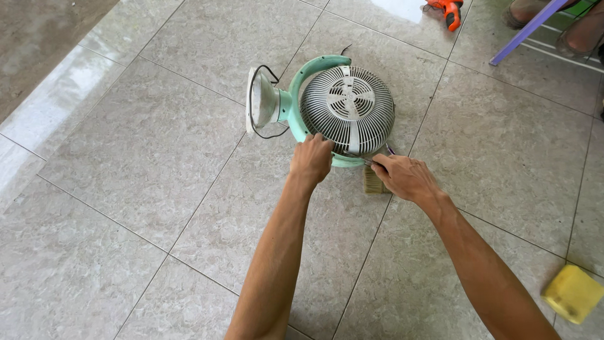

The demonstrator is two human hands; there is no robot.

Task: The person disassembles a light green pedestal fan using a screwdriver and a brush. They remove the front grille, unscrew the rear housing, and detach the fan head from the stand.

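Both hands (358,167) grip round ribbed grille (347,108); mint plastic fan (296,101) on glossy tile (157,145).

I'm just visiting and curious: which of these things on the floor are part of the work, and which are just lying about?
In hand:
fan, gripped at its grille by the left hand
thin tool in the right hand

Lying about:
brush by the right hand
orange power tool
yellow block
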